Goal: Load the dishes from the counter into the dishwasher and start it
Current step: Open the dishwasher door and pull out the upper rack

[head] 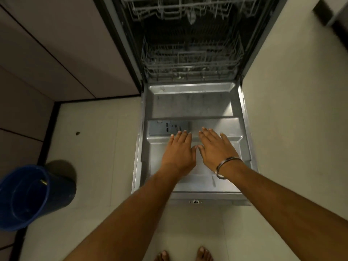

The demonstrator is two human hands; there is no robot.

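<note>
Seen from the head camera, a person stands barefoot on a pale tiled floor [98, 129] before an open dishwasher [190, 53], whose door [222, 102] lies folded down flat across the centre of the frame. Both arms reach forward over the door. The left hand [178, 153] and the right hand [216, 149] sit side by side just below the middle of the picture, palms down, fingers straight and slightly spread, thumbs nearly touching; neither grips anything. Whether the palms press on the steel liner or hover just above it cannot be told. A metal bangle [226, 166] circles the right wrist. The left fingertips reach the grey detergent dispenser [163, 128] set in the door's left half. Beyond the door, at upper centre, the lower rack [190, 63] sits inside the dark tub, with the upper rack [188, 8] at the top edge; no dishes can be made out in either. A blue bucket [28, 196] stands at lower left beside beige cabinet fronts [56, 53].
</note>
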